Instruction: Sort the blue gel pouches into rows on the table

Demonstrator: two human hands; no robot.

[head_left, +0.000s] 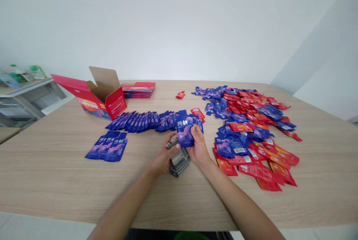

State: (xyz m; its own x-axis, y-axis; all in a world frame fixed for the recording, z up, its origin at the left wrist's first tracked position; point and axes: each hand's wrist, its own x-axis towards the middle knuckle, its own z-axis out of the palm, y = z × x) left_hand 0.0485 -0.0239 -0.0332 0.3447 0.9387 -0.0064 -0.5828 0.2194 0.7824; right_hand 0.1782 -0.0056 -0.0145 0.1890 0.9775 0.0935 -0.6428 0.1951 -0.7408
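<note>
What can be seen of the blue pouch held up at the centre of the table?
The blue pouch is a flat, glossy sachet, deep blue fading to purple, with white characters near its top. It stands upright, printed face to the camera, above the wooden table. The right hand pinches its right edge; the left hand touches its lower left and grips a fanned stack of pouches beneath, showing grey edges. A row of blue pouches lies behind.

open red box (96,98), flat carton stack (139,89), wooden table (56,165)
</note>
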